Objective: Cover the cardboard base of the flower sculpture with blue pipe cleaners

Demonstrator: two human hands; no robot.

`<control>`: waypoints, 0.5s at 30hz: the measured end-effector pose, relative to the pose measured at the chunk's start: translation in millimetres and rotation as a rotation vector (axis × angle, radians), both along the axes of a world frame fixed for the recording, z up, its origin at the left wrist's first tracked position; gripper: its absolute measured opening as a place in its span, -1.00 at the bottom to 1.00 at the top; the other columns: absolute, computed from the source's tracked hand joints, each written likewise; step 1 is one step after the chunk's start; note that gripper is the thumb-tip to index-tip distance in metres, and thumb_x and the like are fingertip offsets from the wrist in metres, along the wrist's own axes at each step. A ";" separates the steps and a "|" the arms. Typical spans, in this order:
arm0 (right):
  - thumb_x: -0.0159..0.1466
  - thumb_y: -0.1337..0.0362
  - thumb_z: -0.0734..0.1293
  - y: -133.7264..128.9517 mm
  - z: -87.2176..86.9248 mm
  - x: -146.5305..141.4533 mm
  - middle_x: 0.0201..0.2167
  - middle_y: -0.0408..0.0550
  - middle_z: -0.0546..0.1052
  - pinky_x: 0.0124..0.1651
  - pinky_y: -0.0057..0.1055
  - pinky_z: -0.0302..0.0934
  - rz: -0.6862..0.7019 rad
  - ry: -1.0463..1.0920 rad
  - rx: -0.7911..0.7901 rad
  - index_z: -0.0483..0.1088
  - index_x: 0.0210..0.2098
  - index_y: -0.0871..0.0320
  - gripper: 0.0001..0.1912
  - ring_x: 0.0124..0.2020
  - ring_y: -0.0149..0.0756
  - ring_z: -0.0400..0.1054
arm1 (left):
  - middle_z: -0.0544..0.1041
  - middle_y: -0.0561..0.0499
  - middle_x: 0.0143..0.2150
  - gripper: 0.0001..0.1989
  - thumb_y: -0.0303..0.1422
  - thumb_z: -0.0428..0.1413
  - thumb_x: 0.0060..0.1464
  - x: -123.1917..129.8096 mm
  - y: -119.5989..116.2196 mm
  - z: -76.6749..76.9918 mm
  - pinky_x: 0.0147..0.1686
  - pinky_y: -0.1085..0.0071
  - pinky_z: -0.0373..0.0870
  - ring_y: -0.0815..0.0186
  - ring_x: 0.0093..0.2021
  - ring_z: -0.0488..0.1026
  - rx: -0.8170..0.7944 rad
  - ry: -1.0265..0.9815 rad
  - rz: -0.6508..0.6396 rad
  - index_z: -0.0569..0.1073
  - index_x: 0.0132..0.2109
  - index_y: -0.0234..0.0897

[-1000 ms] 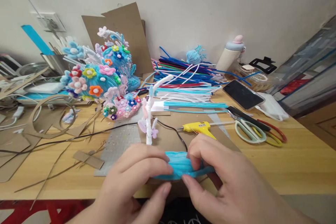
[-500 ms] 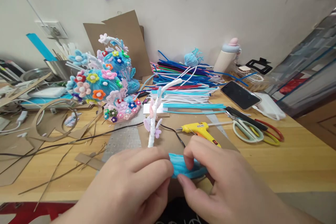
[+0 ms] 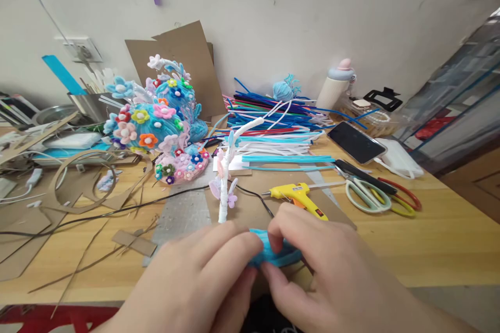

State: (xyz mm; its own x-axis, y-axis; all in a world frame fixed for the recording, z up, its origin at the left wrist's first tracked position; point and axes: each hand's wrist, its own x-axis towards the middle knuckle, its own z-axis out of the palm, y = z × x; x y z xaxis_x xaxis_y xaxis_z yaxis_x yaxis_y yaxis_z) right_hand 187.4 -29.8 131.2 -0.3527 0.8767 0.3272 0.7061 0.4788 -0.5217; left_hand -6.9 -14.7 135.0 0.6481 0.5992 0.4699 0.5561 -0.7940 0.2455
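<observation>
Near the table's front edge, my left hand (image 3: 207,276) is closed on the left side of a blue fuzzy piece (image 3: 273,250). The thumb and fingers of my right hand (image 3: 316,265) grip the same piece from the right. A white wrapped stem (image 3: 223,197) with small pink and lilac flowers rises just behind my left hand; its lower end is hidden. Behind my right hand lies a yellow glue gun (image 3: 299,195), its nozzle pointing left.
A flower-covered blue decoration (image 3: 156,125) stands at the back left. Bundled pipe cleaners (image 3: 273,114) lie at the back centre. Scissors (image 3: 367,195), a phone (image 3: 356,141) and a bottle (image 3: 336,86) are on the right; cardboard scraps (image 3: 135,244) and a black cable (image 3: 117,208) on the left.
The fingers of both hands have shifted slightly left and closer together on the blue piece. The white stem has moved a little left and lower in view.
</observation>
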 end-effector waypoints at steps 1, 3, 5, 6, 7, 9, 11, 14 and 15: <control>0.11 0.44 0.28 0.1 -0.7 0.5 -0.49 -0.22 0.41 -0.52 -0.42 0.03 0.005 -0.003 0.000 0.26 -0.44 0.08 -0.87 -0.50 -0.34 0.27 | 0.55 0.09 -0.34 -0.81 -0.47 -0.08 0.28 -0.1 0.0 -1.3 -0.43 0.47 0.53 0.36 -0.40 0.54 0.040 0.022 -0.033 0.42 -0.14 -0.21; 0.13 0.44 0.26 -0.5 -2.2 1.7 -0.48 -0.22 0.41 -0.53 -0.41 0.07 0.014 -0.006 0.002 0.26 -0.43 0.08 -0.87 -0.51 -0.34 0.27 | 0.61 0.05 -0.23 -0.80 -0.44 -0.12 0.35 -2.2 0.5 -5.0 -0.36 0.42 0.55 0.33 -0.30 0.58 0.117 0.049 -0.078 0.39 -0.10 -0.21; 0.17 0.42 0.26 -2.4 -4.3 3.5 -0.45 -0.20 0.43 -0.52 -0.40 0.13 0.027 0.004 0.004 0.28 -0.40 0.08 -0.89 -0.48 -0.32 0.31 | 0.63 0.02 -0.16 -0.80 -0.42 -0.13 0.39 -6.7 1.5 -11.2 -0.31 0.41 0.54 0.32 -0.23 0.59 0.194 0.014 -0.100 0.39 -0.12 -0.23; 0.18 0.41 0.26 -4.0 -5.4 4.7 -0.41 -0.17 0.45 -0.49 -0.38 0.19 0.033 0.025 0.011 0.31 -0.37 0.08 -0.91 -0.44 -0.30 0.34 | 0.64 0.01 -0.15 -0.80 -0.42 -0.11 0.39 -9.5 2.1 -15.4 -0.28 0.41 0.54 0.31 -0.19 0.59 0.216 -0.013 -0.115 0.40 -0.13 -0.24; 0.19 0.40 0.27 -5.8 -6.6 6.2 -0.35 -0.14 0.47 -0.44 -0.35 0.26 0.038 0.055 0.023 0.33 -0.34 0.08 -0.92 -0.39 -0.27 0.38 | 0.63 0.00 -0.14 -0.82 -0.43 -0.09 0.38 -12.4 2.6 -20.3 -0.24 0.41 0.54 0.31 -0.16 0.58 0.232 -0.041 -0.125 0.40 -0.13 -0.26; 0.19 0.40 0.31 -9.7 -8.5 10.0 -0.23 -0.09 0.50 -0.30 -0.32 0.37 0.041 0.122 0.057 0.36 -0.27 0.08 -0.88 -0.26 -0.25 0.44 | 0.62 -0.03 -0.09 -0.86 -0.47 -0.03 0.34 -17.4 3.4 -31.0 -0.16 0.39 0.54 0.30 -0.08 0.56 0.250 -0.090 -0.131 0.42 -0.15 -0.28; 0.20 0.43 0.33 -12.8 -9.8 14.4 -0.19 -0.09 0.51 -0.22 -0.34 0.40 0.043 0.161 0.092 0.37 -0.23 0.08 -0.83 -0.22 -0.27 0.46 | 0.58 -0.05 -0.05 -0.87 -0.49 0.01 0.31 -20.5 4.0 -40.6 -0.14 0.38 0.54 0.30 -0.05 0.53 0.285 -0.149 -0.115 0.45 -0.18 -0.28; 0.25 0.49 0.28 -14.0 -11.8 19.8 -0.32 -0.13 0.53 -0.27 -0.37 0.40 0.063 0.174 0.119 0.38 -0.22 0.07 -0.80 -0.30 -0.30 0.46 | 0.54 -0.06 -0.04 -0.85 -0.51 0.03 0.28 -22.5 3.9 -48.5 -0.17 0.39 0.56 0.30 -0.05 0.51 0.327 -0.190 -0.097 0.49 -0.21 -0.28; 0.26 0.50 0.27 -13.6 -13.1 20.8 -0.36 -0.14 0.52 -0.30 -0.38 0.40 0.076 0.180 0.126 0.38 -0.23 0.07 -0.80 -0.34 -0.32 0.45 | 0.54 -0.07 -0.03 -0.84 -0.51 0.03 0.27 -23.1 3.4 -49.2 -0.17 0.38 0.56 0.28 -0.04 0.50 0.329 -0.181 -0.095 0.50 -0.20 -0.27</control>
